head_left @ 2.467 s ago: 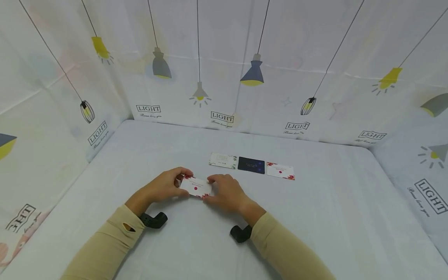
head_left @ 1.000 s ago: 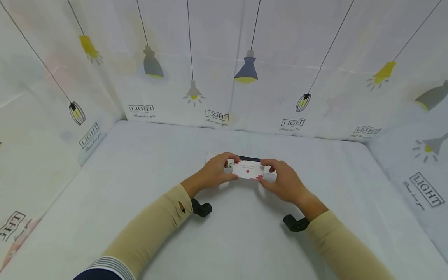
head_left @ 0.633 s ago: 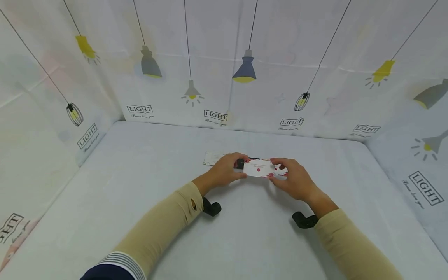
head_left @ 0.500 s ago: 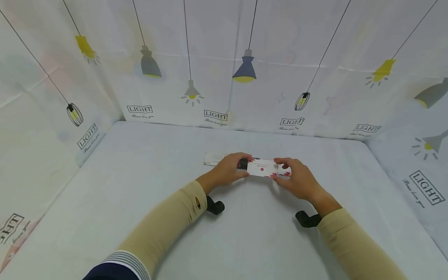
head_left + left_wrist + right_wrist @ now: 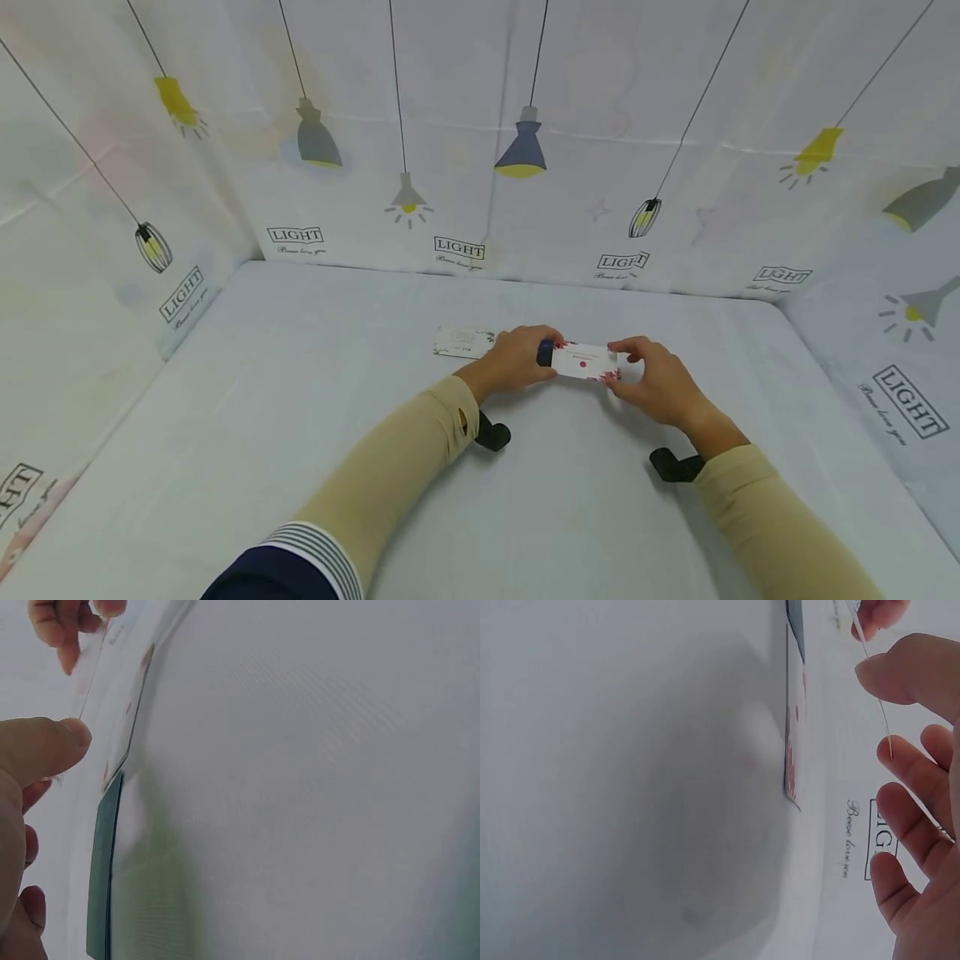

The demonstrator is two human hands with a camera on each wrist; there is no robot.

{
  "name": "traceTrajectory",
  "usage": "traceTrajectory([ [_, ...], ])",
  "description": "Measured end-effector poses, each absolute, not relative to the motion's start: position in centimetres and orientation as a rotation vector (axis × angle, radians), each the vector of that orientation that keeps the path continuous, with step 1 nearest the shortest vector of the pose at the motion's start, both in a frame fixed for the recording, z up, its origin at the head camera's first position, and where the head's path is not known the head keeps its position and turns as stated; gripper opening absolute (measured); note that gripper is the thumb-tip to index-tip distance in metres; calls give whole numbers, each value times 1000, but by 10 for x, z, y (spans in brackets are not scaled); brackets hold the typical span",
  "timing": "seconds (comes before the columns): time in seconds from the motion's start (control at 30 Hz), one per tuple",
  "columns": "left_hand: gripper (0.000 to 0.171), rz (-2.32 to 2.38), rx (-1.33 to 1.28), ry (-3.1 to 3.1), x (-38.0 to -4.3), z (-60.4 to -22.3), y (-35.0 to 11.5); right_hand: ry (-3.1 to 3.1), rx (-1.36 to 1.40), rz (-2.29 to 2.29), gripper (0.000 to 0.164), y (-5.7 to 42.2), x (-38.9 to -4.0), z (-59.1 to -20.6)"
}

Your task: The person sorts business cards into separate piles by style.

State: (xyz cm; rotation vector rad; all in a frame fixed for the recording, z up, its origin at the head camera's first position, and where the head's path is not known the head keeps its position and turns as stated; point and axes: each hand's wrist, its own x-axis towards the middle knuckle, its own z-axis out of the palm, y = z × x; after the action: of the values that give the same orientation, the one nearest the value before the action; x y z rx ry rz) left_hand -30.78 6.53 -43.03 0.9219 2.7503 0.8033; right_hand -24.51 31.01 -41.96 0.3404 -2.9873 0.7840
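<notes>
Both hands hold one white business card (image 5: 581, 361) with red floral corners and a red dot. My left hand (image 5: 517, 358) pinches its left end, and my right hand (image 5: 663, 383) pinches its right end. Below it lies another floral card (image 5: 794, 727), mostly hidden in the head view; the right wrist view shows a gap between the two. A dark blue card (image 5: 545, 352) lies on the table, partly covered by the left hand and the held card. Left of the left hand is a white card with a leaf pattern (image 5: 461, 342).
A white cloth covers the table (image 5: 570, 517). Behind it hangs a white curtain (image 5: 450, 100) printed with lamps and lettering. Black wrist mounts (image 5: 493, 433) stick out below both wrists.
Both hands have carried the floral card from the front left of the row, up and rightward across it. It now hovers over the row's right-hand card, still gripped at both ends.
</notes>
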Motion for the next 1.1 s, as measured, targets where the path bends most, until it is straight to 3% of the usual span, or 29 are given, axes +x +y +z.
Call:
traceTrajectory([
  [1.1,45,598,821,2859,-316,-445,92,-3119,288,837,50,325,-274,-435],
])
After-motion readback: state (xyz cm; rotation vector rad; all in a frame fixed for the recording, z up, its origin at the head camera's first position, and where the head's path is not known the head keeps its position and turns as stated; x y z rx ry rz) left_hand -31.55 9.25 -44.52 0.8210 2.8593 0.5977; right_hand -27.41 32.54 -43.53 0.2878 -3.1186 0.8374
